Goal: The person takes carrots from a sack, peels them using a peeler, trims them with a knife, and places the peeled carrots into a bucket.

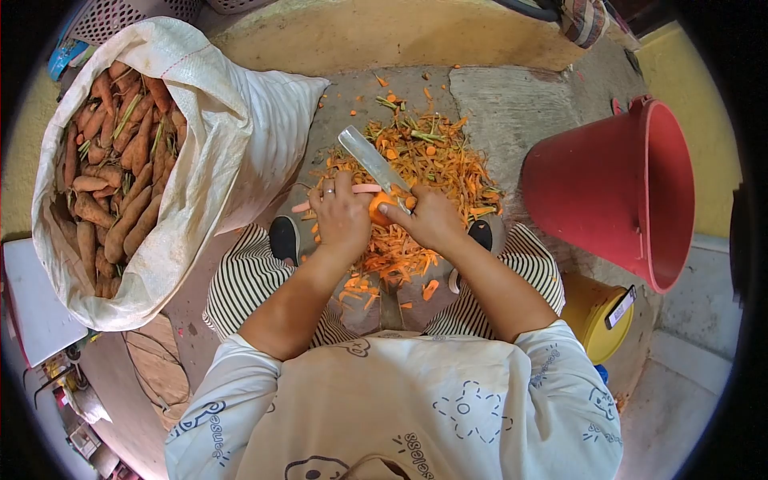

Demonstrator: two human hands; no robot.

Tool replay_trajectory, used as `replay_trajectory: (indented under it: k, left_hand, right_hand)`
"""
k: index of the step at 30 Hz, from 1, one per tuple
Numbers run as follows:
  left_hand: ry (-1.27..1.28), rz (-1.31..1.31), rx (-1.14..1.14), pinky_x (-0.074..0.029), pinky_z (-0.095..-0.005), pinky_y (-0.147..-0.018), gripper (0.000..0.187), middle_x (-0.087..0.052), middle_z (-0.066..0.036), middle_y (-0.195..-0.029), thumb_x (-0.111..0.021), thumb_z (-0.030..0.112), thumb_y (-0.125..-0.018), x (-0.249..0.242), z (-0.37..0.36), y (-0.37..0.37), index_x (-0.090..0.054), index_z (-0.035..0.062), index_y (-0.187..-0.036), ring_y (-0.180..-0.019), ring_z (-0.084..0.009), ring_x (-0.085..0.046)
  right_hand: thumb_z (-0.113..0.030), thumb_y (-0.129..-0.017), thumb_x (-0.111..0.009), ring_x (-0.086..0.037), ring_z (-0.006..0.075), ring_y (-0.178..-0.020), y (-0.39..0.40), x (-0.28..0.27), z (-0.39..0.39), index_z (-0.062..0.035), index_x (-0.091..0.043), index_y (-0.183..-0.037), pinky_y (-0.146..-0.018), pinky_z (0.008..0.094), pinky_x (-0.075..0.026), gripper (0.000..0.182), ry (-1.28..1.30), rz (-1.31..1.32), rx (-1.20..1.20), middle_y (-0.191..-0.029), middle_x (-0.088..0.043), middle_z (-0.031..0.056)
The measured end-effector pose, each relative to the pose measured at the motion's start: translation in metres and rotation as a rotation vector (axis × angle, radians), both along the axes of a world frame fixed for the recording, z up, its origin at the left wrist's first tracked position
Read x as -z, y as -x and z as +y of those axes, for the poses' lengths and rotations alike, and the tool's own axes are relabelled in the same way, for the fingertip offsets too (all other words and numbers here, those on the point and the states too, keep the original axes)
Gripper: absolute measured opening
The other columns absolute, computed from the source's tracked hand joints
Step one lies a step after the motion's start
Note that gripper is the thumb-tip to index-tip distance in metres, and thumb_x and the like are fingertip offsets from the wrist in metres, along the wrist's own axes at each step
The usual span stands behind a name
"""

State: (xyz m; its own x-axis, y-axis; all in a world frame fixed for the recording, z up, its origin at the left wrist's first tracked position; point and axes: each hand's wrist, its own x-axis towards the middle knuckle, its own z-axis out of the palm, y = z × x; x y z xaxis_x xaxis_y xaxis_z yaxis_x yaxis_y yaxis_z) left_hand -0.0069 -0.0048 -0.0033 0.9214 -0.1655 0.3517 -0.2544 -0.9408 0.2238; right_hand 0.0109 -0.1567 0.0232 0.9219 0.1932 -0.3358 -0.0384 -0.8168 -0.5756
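My left hand point(344, 214) is closed around a peeled orange carrot point(379, 210), of which only one end shows between my hands. A slim pink handle point(366, 189) also sticks out on both sides of its fingers; what tool it belongs to is hidden. In my right hand point(433, 220) is a knife point(371, 157), its broad metal blade angled up and to the left, past the carrot. The right thumb presses against the carrot. Beneath both hands, a heap of carrot peelings point(472, 180) with cut tops and green stems covers the floor.
A white sack point(268, 120) full of unpeeled carrots point(132, 152) stands open at the left. To the right, a large red bucket point(584, 180) lies tilted, beside a yellow bucket point(600, 320) with a phone point(621, 307) on it. A low ledge point(384, 36) runs along the back.
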Motion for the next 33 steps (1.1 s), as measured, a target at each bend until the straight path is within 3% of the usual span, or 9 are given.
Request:
replay_trajectory:
  k: [3,9,12,15,18,19,23,28,33]
  left_hand:
    - [-0.045,0.001,-0.017,-0.028,-0.0405,-0.073,0.011,-0.044,-0.007,-0.085,-0.052,0.013,-0.067,0.003,0.000,0.001,-0.062,0.0123,-0.071,-0.081,-0.0248,-0.044]
    - [-0.098,0.136,-0.039,-0.028,-0.0426,-0.078,0.013,-0.045,-0.010,-0.092,-0.052,0.012,-0.069,0.004,0.001,0.003,-0.062,0.0102,-0.077,-0.087,-0.0260,-0.045]
    - [0.055,0.069,-0.119,-0.028,-0.0412,-0.073,0.010,-0.044,-0.009,-0.085,-0.054,0.008,-0.066,0.014,0.003,-0.004,-0.062,0.0089,-0.072,-0.082,-0.0263,-0.044]
    - [0.094,0.052,-0.080,-0.028,-0.0414,-0.074,0.013,-0.044,-0.010,-0.087,-0.054,0.006,-0.066,0.009,0.009,0.000,-0.062,0.0093,-0.075,-0.083,-0.0271,-0.045]
    - [0.089,0.064,-0.055,-0.028,-0.0408,-0.075,0.017,-0.043,-0.010,-0.088,-0.053,0.005,-0.065,0.000,0.014,0.004,-0.062,0.0100,-0.079,-0.085,-0.0274,-0.044]
    - [0.073,0.067,-0.039,-0.029,-0.0403,-0.074,0.018,-0.044,-0.010,-0.088,-0.057,0.007,-0.062,-0.003,0.014,0.006,-0.062,0.0092,-0.079,-0.085,-0.0271,-0.045]
    - [0.034,0.091,0.064,-0.029,-0.0393,-0.074,0.033,-0.043,-0.010,-0.091,-0.067,0.015,-0.054,-0.016,0.012,0.016,-0.060,0.0076,-0.086,-0.088,-0.0264,-0.044]
    - [0.257,0.119,0.066,-0.033,-0.0390,-0.079,0.053,-0.040,-0.013,-0.096,-0.073,0.028,-0.052,-0.072,0.013,0.036,-0.054,0.0053,-0.096,-0.092,-0.0285,-0.042]
    - [0.434,0.040,-0.017,-0.036,-0.0354,-0.081,0.045,-0.040,-0.017,-0.101,-0.069,0.026,-0.060,-0.105,0.044,0.048,-0.052,0.0026,-0.094,-0.097,-0.0319,-0.042]
  right_hand:
    - [-0.062,-0.065,-0.051,-0.058,0.0332,-0.074,-0.002,0.010,0.003,0.0067,-0.056,-0.091,-0.064,0.0402,-0.045,0.074,-0.036,0.142,0.080,-0.074,-0.057,0.0243]
    - [-0.062,-0.068,-0.046,-0.055,0.0261,-0.051,-0.008,0.040,0.004,0.0039,-0.058,-0.073,-0.052,0.0368,-0.045,0.067,-0.129,0.293,0.075,-0.059,-0.056,0.0175]
    - [-0.060,-0.072,-0.045,-0.045,0.0156,-0.037,-0.011,0.034,-0.003,-0.0023,-0.052,-0.065,-0.038,0.0279,-0.039,0.058,-0.781,0.771,0.398,-0.051,-0.051,0.0110]
    - [-0.054,-0.076,-0.047,-0.036,0.0093,-0.032,-0.013,0.016,-0.011,-0.0070,-0.048,-0.066,-0.034,0.0208,-0.030,0.048,-1.036,0.705,0.589,-0.049,-0.047,0.0038]
    - [-0.048,-0.071,-0.058,-0.035,0.0090,-0.033,-0.005,0.005,-0.007,-0.0014,-0.049,-0.080,-0.032,0.0227,-0.029,0.048,-0.749,0.453,0.376,-0.049,-0.044,0.0021]
    - [-0.036,-0.069,-0.065,-0.037,0.0074,-0.037,-0.001,0.013,-0.002,0.0016,-0.046,-0.099,-0.034,0.0210,-0.030,0.052,-0.866,0.467,0.322,-0.060,-0.049,0.0036]
    - [-0.025,-0.069,-0.063,-0.042,0.0073,-0.046,0.026,-0.003,0.010,0.0049,-0.031,-0.118,-0.039,0.0198,-0.032,0.065,-0.848,0.485,0.319,-0.070,-0.050,0.0053]
    - [-0.022,-0.074,-0.056,-0.042,0.0092,-0.046,0.035,-0.040,-0.023,-0.0031,-0.047,-0.096,-0.038,0.0195,-0.031,0.031,-1.023,0.536,0.521,-0.068,-0.050,0.0046]
    - [-0.035,-0.078,-0.046,-0.040,0.0085,-0.045,0.028,-0.123,-0.132,-0.0084,-0.049,-0.087,-0.037,0.0181,-0.031,0.028,-1.566,-0.025,0.610,-0.066,-0.050,0.0043]
